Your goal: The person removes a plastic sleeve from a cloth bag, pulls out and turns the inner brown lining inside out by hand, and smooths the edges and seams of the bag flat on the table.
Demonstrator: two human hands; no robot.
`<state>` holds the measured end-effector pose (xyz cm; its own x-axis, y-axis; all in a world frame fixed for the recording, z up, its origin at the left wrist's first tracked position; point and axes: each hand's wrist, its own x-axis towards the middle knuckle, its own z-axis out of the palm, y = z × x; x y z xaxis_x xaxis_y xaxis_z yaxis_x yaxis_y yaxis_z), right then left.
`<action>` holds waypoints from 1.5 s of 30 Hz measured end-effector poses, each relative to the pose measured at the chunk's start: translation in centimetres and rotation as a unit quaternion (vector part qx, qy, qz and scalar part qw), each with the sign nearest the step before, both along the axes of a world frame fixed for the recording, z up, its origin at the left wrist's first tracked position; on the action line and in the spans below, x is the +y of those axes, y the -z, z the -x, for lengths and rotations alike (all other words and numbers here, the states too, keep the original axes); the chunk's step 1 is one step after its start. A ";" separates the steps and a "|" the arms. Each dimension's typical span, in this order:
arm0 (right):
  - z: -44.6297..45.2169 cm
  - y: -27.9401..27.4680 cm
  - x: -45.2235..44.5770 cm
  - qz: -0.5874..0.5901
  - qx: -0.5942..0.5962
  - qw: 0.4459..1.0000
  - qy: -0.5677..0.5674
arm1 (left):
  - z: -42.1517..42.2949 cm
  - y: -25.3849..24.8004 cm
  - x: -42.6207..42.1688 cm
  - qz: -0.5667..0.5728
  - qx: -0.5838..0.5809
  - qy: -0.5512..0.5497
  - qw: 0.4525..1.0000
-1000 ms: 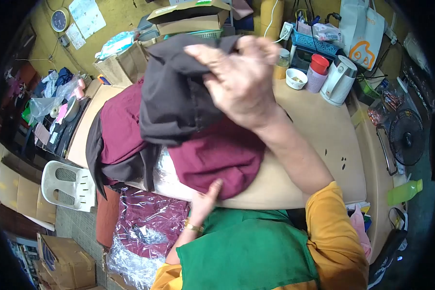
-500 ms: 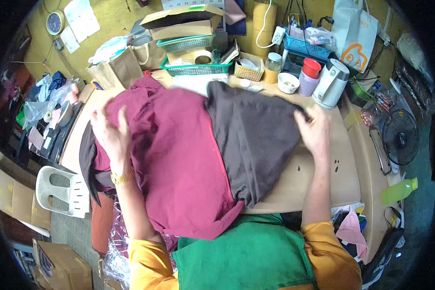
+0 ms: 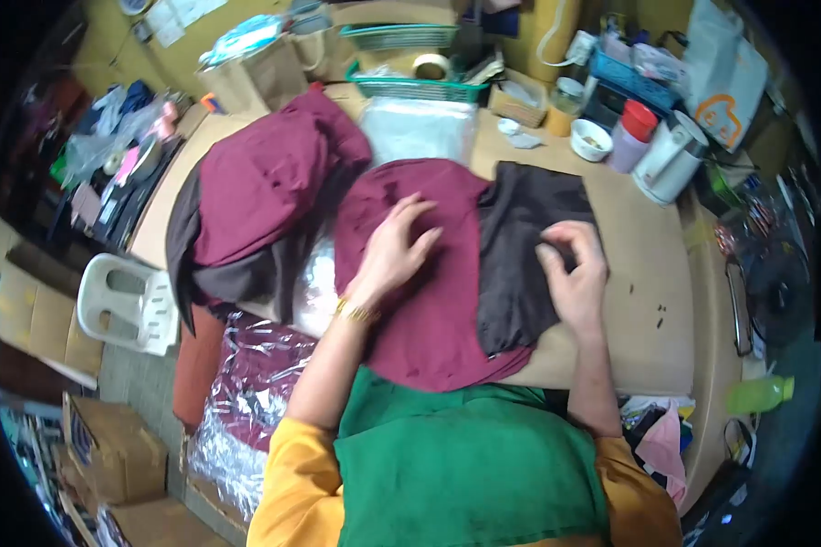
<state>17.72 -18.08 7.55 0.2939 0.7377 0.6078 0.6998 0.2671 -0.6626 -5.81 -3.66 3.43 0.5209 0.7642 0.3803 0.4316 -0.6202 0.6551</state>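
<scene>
A maroon and dark-grey garment lies on the table in front of me, its dark panel folded over on the right side. My left hand is over the maroon part, fingers spread and apparently touching the cloth. At the right edge of the dark panel, my right hand is curved, with a gap between thumb and fingers and nothing visible between them. Left of the garment sits a heap of similar maroon and dark-grey clothing.
Clear plastic bags lie behind the garment. Green baskets, a white bowl and a kettle line the back. Plastic-wrapped maroon clothing is below the left edge, near a white plastic chair.
My right hand has let go of the dark cloth's corner and moved inward. The front garment now lies narrower, apart from the heap. My left hand has moved right; the view has shifted.
</scene>
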 end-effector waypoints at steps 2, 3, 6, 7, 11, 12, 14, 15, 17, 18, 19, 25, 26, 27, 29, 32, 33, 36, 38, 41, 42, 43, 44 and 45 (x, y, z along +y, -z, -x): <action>4.6 -0.2 0.9 0.033 0.021 0.982 -0.186 | -2.2 2.8 2.6 -0.010 -0.010 -0.045 0.999; 6.9 0.0 1.2 0.054 0.026 0.969 -0.240 | -2.8 4.4 3.7 0.012 -0.021 -0.042 0.999; 11.2 2.6 2.1 0.132 0.050 0.931 -0.336 | -3.6 6.0 4.1 -0.087 -0.014 -0.082 0.993; 12.1 3.9 2.5 0.135 0.078 0.922 -0.355 | -3.6 6.0 4.2 -0.073 -0.033 -0.081 0.993; 14.7 5.0 2.6 0.141 0.020 0.935 -0.325 | -3.2 6.4 4.3 -0.068 -0.046 -0.080 0.993; 15.1 5.5 2.6 0.142 0.019 0.935 -0.325 | -3.1 6.3 4.2 -0.070 -0.046 -0.080 0.993; 15.8 7.0 3.0 0.084 0.066 0.929 -0.355 | -3.0 6.0 4.0 -0.071 -0.047 -0.078 0.993; 16.6 6.9 3.1 0.015 0.071 0.935 -0.346 | -3.0 5.9 3.9 -0.075 -0.044 -0.082 0.993; 18.3 5.5 1.3 0.043 0.126 0.895 -0.427 | -3.1 5.9 4.0 -0.086 -0.039 -0.082 0.992; 18.9 4.9 0.5 0.059 0.172 0.852 -0.490 | -3.1 5.9 4.0 -0.091 -0.037 -0.078 0.992; 18.6 3.4 -0.1 0.086 0.131 0.824 -0.544 | -3.0 5.8 3.9 -0.102 -0.028 -0.072 0.992; 8.3 -0.7 3.9 -0.109 -0.164 0.975 -0.102 | 1.2 5.1 1.3 -0.102 0.157 0.121 0.975; 4.8 0.2 3.2 -0.023 -0.199 0.979 0.027 | 2.0 4.0 0.3 -0.065 0.163 0.147 0.974; 1.3 2.3 2.5 0.032 -0.224 0.964 0.140 | 2.8 3.3 -0.3 -0.051 0.186 0.152 0.969; -4.0 5.4 0.3 0.128 -0.207 0.942 0.232 | 3.4 1.6 -1.9 -0.023 0.252 0.136 0.958; -5.5 6.4 -2.4 0.243 0.110 0.952 0.150 | 1.8 -0.7 -5.8 0.007 0.362 0.050 0.931; -5.6 7.4 -2.9 0.258 0.092 0.954 0.124 | 0.6 -0.3 -7.1 -0.005 0.333 0.018 0.943; -4.0 8.6 -4.0 0.229 -0.088 0.964 0.104 | -2.5 3.3 -9.6 -0.046 0.241 -0.039 0.969; -3.9 9.3 -3.6 0.272 -0.060 0.957 0.084 | -3.3 5.8 -9.4 -0.087 0.158 -0.062 0.982; -3.7 9.2 -3.7 0.168 -0.116 0.966 0.159 | -3.2 5.8 -9.2 -0.053 0.097 -0.070 0.991; -3.8 8.9 -3.7 0.122 -0.142 0.963 0.193 | -3.1 5.6 -9.3 -0.049 0.101 -0.075 0.991; -3.7 8.1 -3.7 0.111 -0.156 0.951 0.243 | -3.1 5.3 -9.4 -0.069 0.129 -0.070 0.987; -3.6 7.8 -3.6 0.099 -0.172 0.936 0.291 | -3.2 5.2 -9.4 -0.088 0.156 -0.066 0.982; -3.9 8.2 -3.7 0.102 -0.172 0.938 0.283 | -3.4 5.4 -9.3 -0.103 0.147 -0.068 0.981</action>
